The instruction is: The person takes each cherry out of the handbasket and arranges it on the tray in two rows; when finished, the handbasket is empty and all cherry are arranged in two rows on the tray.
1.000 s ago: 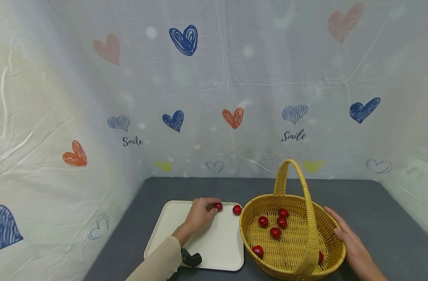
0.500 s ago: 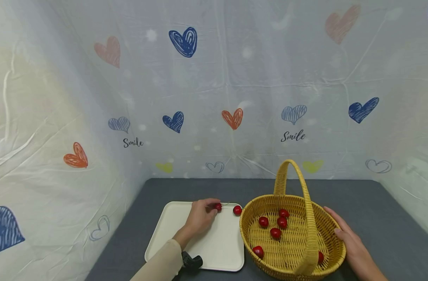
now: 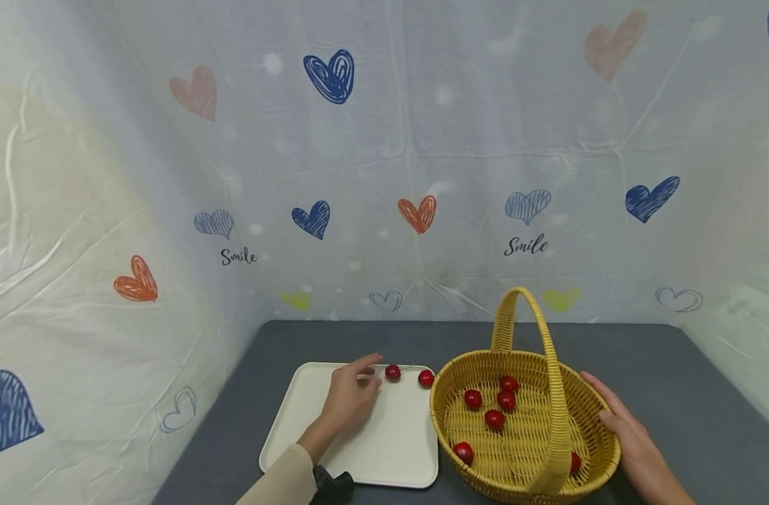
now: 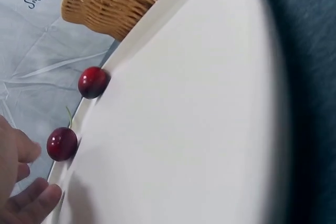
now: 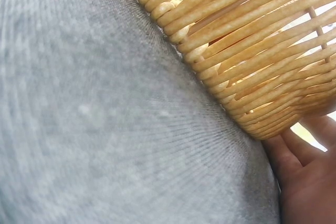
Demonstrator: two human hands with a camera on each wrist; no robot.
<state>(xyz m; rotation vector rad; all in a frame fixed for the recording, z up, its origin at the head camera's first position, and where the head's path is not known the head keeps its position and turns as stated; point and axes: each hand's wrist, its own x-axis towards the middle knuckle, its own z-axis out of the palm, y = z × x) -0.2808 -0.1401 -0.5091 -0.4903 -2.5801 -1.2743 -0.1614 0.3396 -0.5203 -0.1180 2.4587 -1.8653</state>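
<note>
On the far edge of a white tray, my left hand hovers with fingers parted and nothing between them. Just right of its fingertips lies a dark red cherry, whose thin green stem shows in the left wrist view. A second cherry sits farther right along the same edge, close to the wicker basket. Several cherries lie inside this yellow basket. My right hand rests against its right outer side, fingers extended along the wall and thumb at the rim.
The basket's tall arched handle rises over its middle. It stands on a dark grey tabletop, right beside the tray. A pale curtain printed with hearts encloses the back and sides.
My left hand has let go of the cherry at the tray's far edge and drawn slightly left, its fingers spreading. The cherry stays there. Right hand and basket have not moved.
</note>
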